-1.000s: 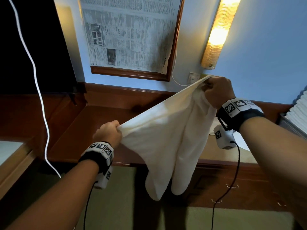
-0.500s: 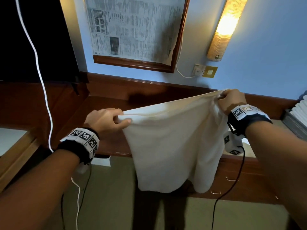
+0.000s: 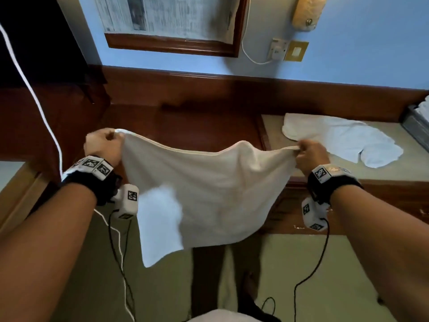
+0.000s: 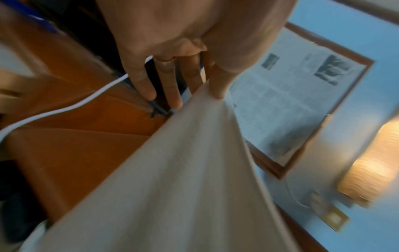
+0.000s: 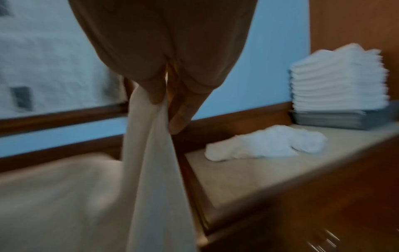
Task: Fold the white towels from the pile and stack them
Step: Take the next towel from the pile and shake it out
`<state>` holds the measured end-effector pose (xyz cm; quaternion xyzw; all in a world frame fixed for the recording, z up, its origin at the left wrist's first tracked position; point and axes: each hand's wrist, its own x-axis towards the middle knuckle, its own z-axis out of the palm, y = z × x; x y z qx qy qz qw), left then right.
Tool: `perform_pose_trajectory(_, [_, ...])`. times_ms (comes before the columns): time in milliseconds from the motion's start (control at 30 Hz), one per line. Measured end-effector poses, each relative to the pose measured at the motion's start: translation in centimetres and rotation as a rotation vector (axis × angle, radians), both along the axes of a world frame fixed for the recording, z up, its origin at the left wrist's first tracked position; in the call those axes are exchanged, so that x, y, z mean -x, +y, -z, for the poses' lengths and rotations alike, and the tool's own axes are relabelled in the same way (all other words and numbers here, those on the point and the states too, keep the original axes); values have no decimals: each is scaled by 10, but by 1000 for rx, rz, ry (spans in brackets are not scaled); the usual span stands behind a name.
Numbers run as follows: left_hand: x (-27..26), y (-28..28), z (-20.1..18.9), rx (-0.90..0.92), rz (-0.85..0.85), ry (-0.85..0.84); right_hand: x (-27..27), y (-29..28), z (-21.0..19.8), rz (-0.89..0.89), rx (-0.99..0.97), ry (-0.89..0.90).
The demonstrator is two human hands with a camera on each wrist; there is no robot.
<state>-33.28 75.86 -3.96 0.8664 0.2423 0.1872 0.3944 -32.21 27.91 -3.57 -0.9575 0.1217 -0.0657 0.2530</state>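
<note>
A white towel (image 3: 209,194) hangs spread between my two hands in front of the wooden counter (image 3: 185,126). My left hand (image 3: 104,145) pinches its left top corner, and my right hand (image 3: 311,154) pinches its right top corner. The top edge sags a little in the middle. In the left wrist view the towel (image 4: 172,179) runs from under my thumb and forefinger. In the right wrist view the towel (image 5: 155,162) hangs from my pinching fingers (image 5: 181,109). A crumpled white towel (image 3: 341,140) lies on the beige counter top (image 3: 301,168) to the right.
A stack of folded white towels (image 5: 339,81) sits in a grey tray (image 5: 336,117) at the far right of the counter. A white cable (image 3: 41,108) hangs at the left. A framed newspaper (image 3: 171,19), wall socket (image 3: 278,49) and lamp (image 3: 306,12) are on the blue wall.
Both hands have come down from chest height and moved apart, so the towel now hangs spread out flat. The camera has tilted down, showing the crumpled towel on the counter.
</note>
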Motion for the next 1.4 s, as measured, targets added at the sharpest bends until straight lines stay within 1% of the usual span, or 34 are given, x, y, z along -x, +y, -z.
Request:
perform_pose_trajectory(67, [3, 21, 20, 59, -60, 123, 11, -15, 23, 67, 5, 42])
perform_pose_trajectory(133, [9, 49, 37, 99, -150, 207, 21, -24, 45, 139, 19, 68])
perform_pose_trajectory(200, [12, 81, 53, 123, -227, 263, 26, -26, 60, 203, -33, 32])
perform_pose_trajectory(233, [15, 92, 55, 137, -237, 275, 27, -25, 64, 245, -68, 18])
perform_pose_trajectory(300, [14, 101, 52, 198, -236, 226, 26, -25, 65, 318, -176, 9])
perform_pose_trajectory(367, [11, 103, 47, 217, -263, 166, 20, -21, 59, 388, -286, -26])
perform_pose_trajectory(433, [6, 100, 41, 233, -342, 87, 11, -11, 51, 467, -365, -99])
perform_pose_trajectory(500, [1, 92, 38, 245, -410, 16, 3, 1, 44, 545, -520, -177])
perform_pose_trajectory(567, [-4, 77, 35, 358, -394, -68, -3, 11, 40, 608, -743, -224])
perform_pose_trajectory(633, [-11, 70, 39, 491, -368, -129, -8, 17, 39, 663, -883, -259])
perform_pose_trajectory(767, [-30, 80, 43, 776, -413, -174, -26, 25, 33, 730, -1029, -334])
perform_pose_trajectory(833, [-41, 78, 36, 794, -455, -249, -40, 33, 25, 735, -1073, -347])
perform_pose_trajectory(900, [-55, 79, 29, 786, -482, -319, -57, 40, 17, 733, -1104, -364])
perform_pose_trajectory(933, [-66, 82, 28, 803, -463, -334, -68, 42, 14, 731, -1117, -372])
perform_pose_trajectory(1000, [-92, 89, 25, 849, -444, -355, -91, 45, 10, 737, -1144, -378])
perform_pose_trajectory(1100, [-138, 97, 15, 857, -439, -406, -137, 49, 7, 746, -1177, -403])
perform_pose_trajectory(1167, [-172, 94, 9, 871, -395, -373, -175, 52, 6, 747, -1204, -424])
perform_pose_trajectory(1233, [-209, 100, 6, 843, -409, -339, -217, 56, 6, 729, -1221, -445])
perform_pose_trajectory(1267, [-229, 104, 5, 827, -421, -357, -239, 60, 4, 720, -1234, -463])
perform_pose_trajectory(1333, [-271, 108, 2, 756, -450, -453, -287, 65, 1, 706, -1236, -473])
perform_pose_trajectory(1400, [-311, 110, -1, 700, -449, -486, -331, 68, 0, 687, -1229, -471])
